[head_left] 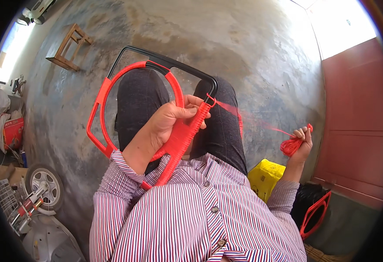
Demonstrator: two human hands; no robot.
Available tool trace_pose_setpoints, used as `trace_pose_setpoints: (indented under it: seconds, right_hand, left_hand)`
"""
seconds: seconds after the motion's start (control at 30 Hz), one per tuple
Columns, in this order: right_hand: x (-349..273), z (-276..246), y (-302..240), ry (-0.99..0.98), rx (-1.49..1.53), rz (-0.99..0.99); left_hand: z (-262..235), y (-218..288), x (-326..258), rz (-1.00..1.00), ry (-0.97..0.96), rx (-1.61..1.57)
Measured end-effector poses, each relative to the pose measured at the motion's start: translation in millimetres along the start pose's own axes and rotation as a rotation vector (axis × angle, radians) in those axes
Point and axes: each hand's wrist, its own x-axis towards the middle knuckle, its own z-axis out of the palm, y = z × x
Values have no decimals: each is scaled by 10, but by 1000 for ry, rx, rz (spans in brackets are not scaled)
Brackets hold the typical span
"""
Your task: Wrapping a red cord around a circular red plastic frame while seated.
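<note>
A black metal frame (pixel 180 66) with a round ring inside it lies across my lap, tilted. Red cord covers most of the ring and parts of the outer bars, while the top bar shows bare black. My left hand (pixel 172 118) is closed around the red-wrapped right side bar (pixel 183 137), thumb on top. From a loop at the upper end of that wrapping, a red strand stretches out to the right, partly blurred. Held out to the right, my right hand (pixel 304 142) grips a bundle of red cord (pixel 290 146), its fingers curled round it.
A wooden stool (pixel 69 47) stands at the far left. Near left are a wheel (pixel 45 185) and vehicle parts. On the right, a yellow bag (pixel 265 178) lies beside a red-edged black frame (pixel 316 214), close to a red door (pixel 353 118).
</note>
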Motion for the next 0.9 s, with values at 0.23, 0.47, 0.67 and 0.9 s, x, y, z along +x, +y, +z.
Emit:
trace_pose_setpoints:
  seconds: [0.23, 0.47, 0.67, 0.9]
  right_hand:
    - [61, 846, 898, 61, -390, 127]
    - [-261, 1835, 1724, -433, -906, 245]
    - [-348, 1657, 1600, -399, -866, 247]
    - [-451, 1428, 1603, -300, -694, 290]
  left_hand:
    - [37, -17, 6, -18, -11, 19]
    - [39, -43, 7, -43, -27, 17]
    - [59, -48, 2, -20, -28, -6]
    - [-84, -72, 49, -21, -69, 6]
